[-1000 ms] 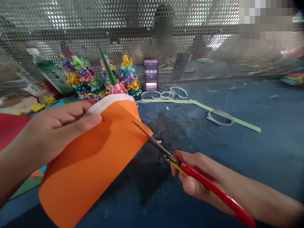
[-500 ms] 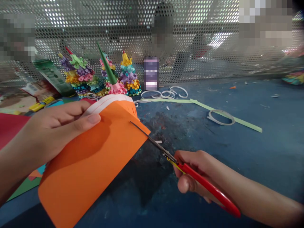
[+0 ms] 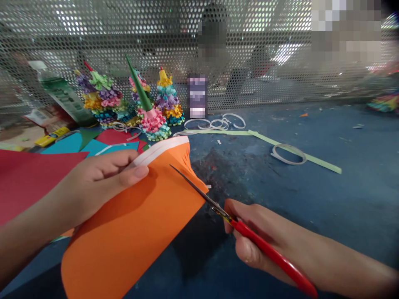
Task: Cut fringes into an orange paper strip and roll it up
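Observation:
My left hand pinches a large orange sheet of paper by its upper edge, thumb on top. A white strip runs along that edge, and narrow slits show at the paper's upper right. Scissors with red handles are gripped in my right hand. Their dark blades lie across the right side of the orange sheet, tips pointing up and left. The lower blade is mostly hidden.
Behind the sheet stand several colourful fringed paper cones. At left are a green bottle, a yellow glue stick and red paper. Curled white strips and a pale green strip lie on the blue table, before a perforated metal screen.
My left hand and the orange sheet have moved right and down, uncovering a fringed cone and coloured paper behind. The scissors stay nearly in place, with the sheet's right edge further along the blades.

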{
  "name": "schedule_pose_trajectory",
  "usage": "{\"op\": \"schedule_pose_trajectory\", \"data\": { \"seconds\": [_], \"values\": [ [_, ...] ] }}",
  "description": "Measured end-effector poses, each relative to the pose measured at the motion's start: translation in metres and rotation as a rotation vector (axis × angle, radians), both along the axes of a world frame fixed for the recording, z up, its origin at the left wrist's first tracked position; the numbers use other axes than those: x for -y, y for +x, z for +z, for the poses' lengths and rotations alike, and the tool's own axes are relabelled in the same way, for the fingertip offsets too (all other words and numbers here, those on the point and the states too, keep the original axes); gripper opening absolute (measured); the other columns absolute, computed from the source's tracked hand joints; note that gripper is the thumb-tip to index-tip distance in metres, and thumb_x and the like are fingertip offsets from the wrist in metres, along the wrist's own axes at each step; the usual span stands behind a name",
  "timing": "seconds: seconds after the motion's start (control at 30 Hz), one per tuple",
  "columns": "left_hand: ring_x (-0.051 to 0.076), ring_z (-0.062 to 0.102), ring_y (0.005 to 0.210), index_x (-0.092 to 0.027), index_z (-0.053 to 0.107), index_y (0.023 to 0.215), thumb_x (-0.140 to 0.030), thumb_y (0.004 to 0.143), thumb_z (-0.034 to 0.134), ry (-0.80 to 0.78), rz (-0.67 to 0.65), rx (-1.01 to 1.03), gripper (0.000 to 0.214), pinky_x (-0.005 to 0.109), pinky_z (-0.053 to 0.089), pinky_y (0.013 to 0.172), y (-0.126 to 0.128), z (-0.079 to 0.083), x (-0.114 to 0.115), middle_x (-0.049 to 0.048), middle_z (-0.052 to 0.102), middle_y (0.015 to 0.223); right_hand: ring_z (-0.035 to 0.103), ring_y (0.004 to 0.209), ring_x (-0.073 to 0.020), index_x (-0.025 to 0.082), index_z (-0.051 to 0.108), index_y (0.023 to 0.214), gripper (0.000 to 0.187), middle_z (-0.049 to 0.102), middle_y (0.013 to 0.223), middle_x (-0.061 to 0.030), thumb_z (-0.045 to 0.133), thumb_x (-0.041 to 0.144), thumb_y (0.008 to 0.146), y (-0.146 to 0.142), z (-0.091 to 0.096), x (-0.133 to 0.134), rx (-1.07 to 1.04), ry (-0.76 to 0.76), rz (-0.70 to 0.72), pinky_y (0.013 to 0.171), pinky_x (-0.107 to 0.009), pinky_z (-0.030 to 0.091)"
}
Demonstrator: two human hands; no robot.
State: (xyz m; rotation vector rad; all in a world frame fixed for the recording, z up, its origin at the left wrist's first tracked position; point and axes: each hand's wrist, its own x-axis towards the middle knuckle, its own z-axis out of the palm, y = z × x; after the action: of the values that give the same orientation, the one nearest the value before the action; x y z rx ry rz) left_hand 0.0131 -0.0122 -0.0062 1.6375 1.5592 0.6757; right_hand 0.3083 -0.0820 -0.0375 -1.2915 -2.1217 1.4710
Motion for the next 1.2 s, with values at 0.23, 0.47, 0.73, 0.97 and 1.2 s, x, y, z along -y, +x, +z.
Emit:
{"op": "schedule_pose_trajectory", "data": {
  "seconds": [0.23, 0.47, 0.73, 0.97, 1.2],
  "values": [
    [0.018, 0.066, 0.048, -0.027, 0.064, 0.077, -0.054, 0.072, 0.065, -0.115, -0.057, 0.096, 0.027, 0.021, 0.050, 0.035, 0.003, -0.002, 0.002, -0.0030, 0.067, 0.062, 0.034, 0.056, -0.0073, 0.019, 0.045, 0.081, 0.035, 0.043, 0.068, 0.0048, 0.050, 0.053, 0.088, 0.000, -0.012, 0.001, -0.066, -0.111, -0.012, 0.048, -0.017, 0.032],
    [0.013, 0.064, 0.047, -0.026, 0.064, 0.075, -0.052, 0.074, 0.064, -0.076, -0.090, 0.089, 0.026, 0.015, 0.047, 0.034, 0.000, 0.000, 0.002, -0.0047, 0.067, 0.061, 0.035, 0.050, -0.0063, 0.019, 0.045, 0.083, 0.036, 0.039, 0.061, 0.0065, 0.043, 0.054, 0.092, -0.001, -0.018, 0.004, -0.118, -0.306, -0.038, 0.043, -0.015, 0.030],
    [0.017, 0.070, 0.066, -0.029, 0.064, 0.103, -0.048, 0.076, 0.063, -0.137, -0.130, 0.090, 0.033, 0.020, 0.054, 0.045, -0.001, -0.008, 0.002, -0.0055, 0.071, 0.076, 0.034, 0.062, -0.0091, 0.019, 0.043, 0.080, 0.034, 0.044, 0.076, 0.0019, 0.050, 0.051, 0.089, -0.002, -0.001, 0.002, -0.010, -0.078, 0.038, 0.052, -0.019, 0.032],
    [0.019, 0.070, 0.061, -0.030, 0.064, 0.104, -0.048, 0.078, 0.060, -0.160, -0.153, 0.104, 0.033, 0.023, 0.054, 0.042, -0.002, -0.007, 0.002, -0.0043, 0.070, 0.073, 0.042, 0.052, -0.0067, 0.019, 0.046, 0.081, 0.037, 0.044, 0.063, 0.0053, 0.050, 0.055, 0.087, -0.008, 0.006, -0.002, -0.163, -0.338, -0.011, 0.046, -0.016, 0.036],
    [0.021, 0.070, 0.061, -0.028, 0.064, 0.096, -0.051, 0.077, 0.060, -0.170, -0.152, 0.086, 0.030, 0.025, 0.055, 0.043, -0.003, -0.008, 0.003, -0.0040, 0.067, 0.068, 0.039, 0.049, -0.0055, 0.019, 0.044, 0.078, 0.040, 0.043, 0.063, 0.0057, 0.055, 0.057, 0.084, -0.008, 0.000, -0.001, -0.111, -0.244, -0.018, 0.043, -0.015, 0.032]
  ]
}}
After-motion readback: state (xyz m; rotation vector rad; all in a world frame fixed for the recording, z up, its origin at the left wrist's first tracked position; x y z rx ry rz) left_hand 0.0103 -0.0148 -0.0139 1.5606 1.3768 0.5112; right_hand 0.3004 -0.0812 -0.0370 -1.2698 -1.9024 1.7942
